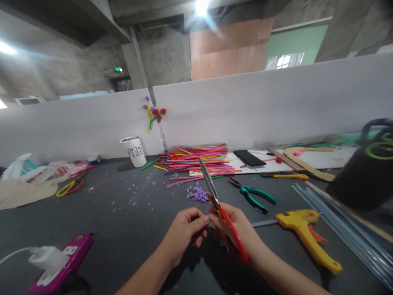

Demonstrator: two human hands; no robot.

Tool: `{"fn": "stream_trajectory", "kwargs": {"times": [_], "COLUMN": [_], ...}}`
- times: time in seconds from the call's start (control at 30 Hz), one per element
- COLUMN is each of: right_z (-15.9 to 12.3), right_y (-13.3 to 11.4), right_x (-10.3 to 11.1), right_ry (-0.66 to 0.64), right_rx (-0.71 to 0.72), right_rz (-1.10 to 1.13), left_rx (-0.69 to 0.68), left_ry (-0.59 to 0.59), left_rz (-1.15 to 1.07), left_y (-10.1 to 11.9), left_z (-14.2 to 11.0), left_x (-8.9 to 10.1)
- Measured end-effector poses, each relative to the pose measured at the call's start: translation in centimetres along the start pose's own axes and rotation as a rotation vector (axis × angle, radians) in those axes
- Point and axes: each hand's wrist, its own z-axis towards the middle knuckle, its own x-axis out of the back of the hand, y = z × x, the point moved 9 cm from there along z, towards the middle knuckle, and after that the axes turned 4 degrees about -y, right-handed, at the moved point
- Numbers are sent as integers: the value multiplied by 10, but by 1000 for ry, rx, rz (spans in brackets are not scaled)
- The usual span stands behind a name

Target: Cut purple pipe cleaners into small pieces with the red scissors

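Observation:
My right hand [245,231] holds a pair of red-handled scissors [232,232], their blades pointing up and away from me. Close beside it, my left hand [187,229] is closed in a pinch, its thumb and fingertips meeting the fingertips of my right hand. Whatever lies between those fingertips is too small or hidden to make out. Just beyond the hands sits a small pile of short purple cut pieces [198,194]. A few more purple bits [225,246] show under my right hand, partly covered by it.
Behind the pile lies a bundle of colourful pipe cleaners [199,162]. To the right are teal-handled pliers [258,194], a yellow glue gun [302,233], clear glue sticks [346,233] and a black phone [249,157]. Leftward stand a white cup [133,152] and a purple power strip [78,250].

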Motion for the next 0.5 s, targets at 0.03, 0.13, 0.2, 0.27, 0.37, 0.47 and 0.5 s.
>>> {"fn": "stream_trajectory", "kwargs": {"times": [0.03,0.13,0.2,0.27,0.37,0.47,0.5], "right_z": [0,-2,-3,-3,-3,-2,-1], "right_y": [-1,-4,-9,-14,-17,-14,-13], "right_x": [0,2,5,9,12,11,10], "right_ry": [1,12,32,51,62,53,45], "right_rx": [5,23,38,57,59,30,21], "right_rz": [-6,-22,-18,3,29,28,23], "left_rx": [-1,21,36,36,-52,-166,-177], "left_ry": [0,-12,12,78,191,237,227], "left_rz": [0,15,69,164,260,239,247], "left_y": [0,0,0,1,13,27,29], "left_z": [0,-1,-1,-1,-2,-5,-5], "left_x": [0,-3,-1,7,18,21,20]}}
